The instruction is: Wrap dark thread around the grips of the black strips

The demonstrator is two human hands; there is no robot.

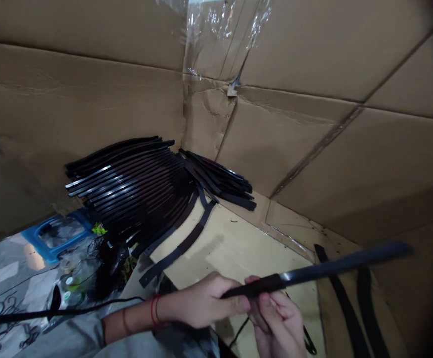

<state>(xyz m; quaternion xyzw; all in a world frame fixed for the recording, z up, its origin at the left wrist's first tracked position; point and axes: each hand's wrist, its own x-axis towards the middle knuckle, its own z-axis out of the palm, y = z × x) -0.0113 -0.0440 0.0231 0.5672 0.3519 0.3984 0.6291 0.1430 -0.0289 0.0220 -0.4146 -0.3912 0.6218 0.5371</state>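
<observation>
Both my hands hold one long black strap [324,268] that sticks out to the right over a cardboard-covered table [234,248]. My left hand [205,301], with a red thread at the wrist, is closed round the strap's near end. My right hand [276,320] pinches the same strap from below, just right of the left hand. A large pile of black straps [134,191] lies fanned out at the back left of the table, well away from both hands.
Cardboard walls [313,144] close in the back and right side. Two loose black straps [350,308] lie on the table at the right. A blue plastic frame [55,233] and tangled black thread lie on the floor at the left.
</observation>
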